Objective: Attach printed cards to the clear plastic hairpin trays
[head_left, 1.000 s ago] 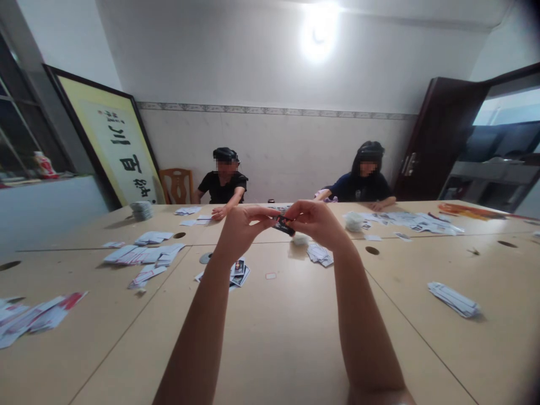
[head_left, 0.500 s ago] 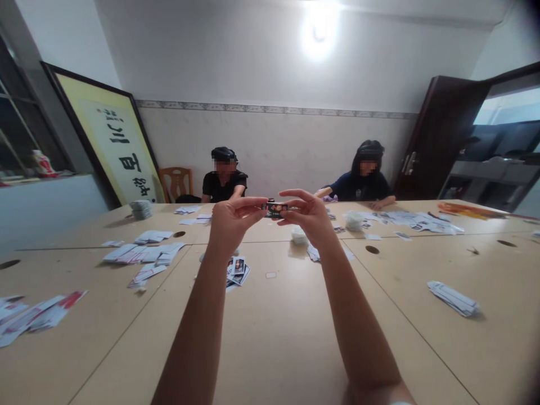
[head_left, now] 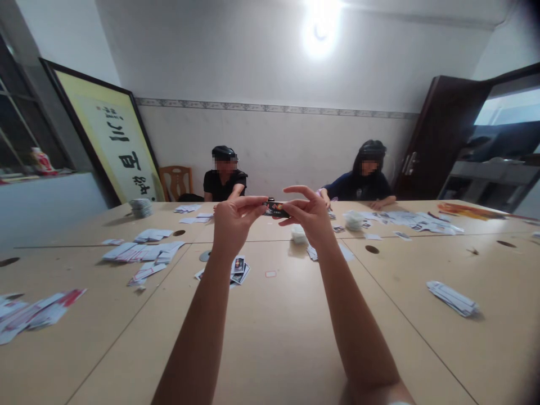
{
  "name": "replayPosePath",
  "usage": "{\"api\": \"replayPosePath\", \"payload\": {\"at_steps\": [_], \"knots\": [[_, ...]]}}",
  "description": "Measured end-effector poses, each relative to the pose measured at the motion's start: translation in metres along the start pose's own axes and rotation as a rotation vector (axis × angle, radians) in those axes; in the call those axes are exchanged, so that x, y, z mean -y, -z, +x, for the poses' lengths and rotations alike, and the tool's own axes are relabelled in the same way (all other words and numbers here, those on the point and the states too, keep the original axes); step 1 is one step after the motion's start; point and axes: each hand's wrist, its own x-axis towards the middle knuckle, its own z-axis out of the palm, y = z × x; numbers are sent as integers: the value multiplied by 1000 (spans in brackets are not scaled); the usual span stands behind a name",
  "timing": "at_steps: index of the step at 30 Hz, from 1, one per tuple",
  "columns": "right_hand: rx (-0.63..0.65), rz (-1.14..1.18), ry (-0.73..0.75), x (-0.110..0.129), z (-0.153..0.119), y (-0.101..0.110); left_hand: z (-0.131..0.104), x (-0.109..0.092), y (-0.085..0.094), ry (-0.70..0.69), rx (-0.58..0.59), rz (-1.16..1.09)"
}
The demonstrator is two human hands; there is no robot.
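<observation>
A small dark card with a coloured print (head_left: 276, 210) is held up above the table, between my two hands. My left hand (head_left: 236, 219) pinches its left end between thumb and fingers. The right end is pinched by my right hand (head_left: 307, 214), whose upper finger is raised and curved. Below my left forearm, a small pile of photo cards (head_left: 239, 269) lies on the table, partly hidden by the arm. A small red-edged label (head_left: 270, 274) lies on the tabletop between my forearms.
Across the table (head_left: 278, 337) sit a person at the left (head_left: 225, 180) and another at the right (head_left: 365, 183). Paper stacks (head_left: 143, 252) lie left, a folded bundle (head_left: 453, 298) right. White pads (head_left: 352, 220) and spread cards (head_left: 415, 219) are farther back.
My left hand has shifted slightly right, and the card is a little more tilted. Across the table, the right person's hand has drawn back towards the body.
</observation>
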Motion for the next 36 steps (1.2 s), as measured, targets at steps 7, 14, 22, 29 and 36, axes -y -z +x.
{"api": "replayPosePath", "payload": {"at_steps": [7,14,22,29,36], "knots": [[-89,-42,-36,-4,1,-6,-2,-5,-2,-151,-47,264],[-313,-30,43,-8,-2,-14,-12,-6,-22,-305,-206,367],[-480,-2,160,-2,-10,-23,-9,-7,-19,-21,61,118],[-490,-31,278,2,-20,-35,-13,-14,-21,-29,159,52],[-490,-6,263,3,-20,-38,-14,-25,-17,-42,105,32]]}}
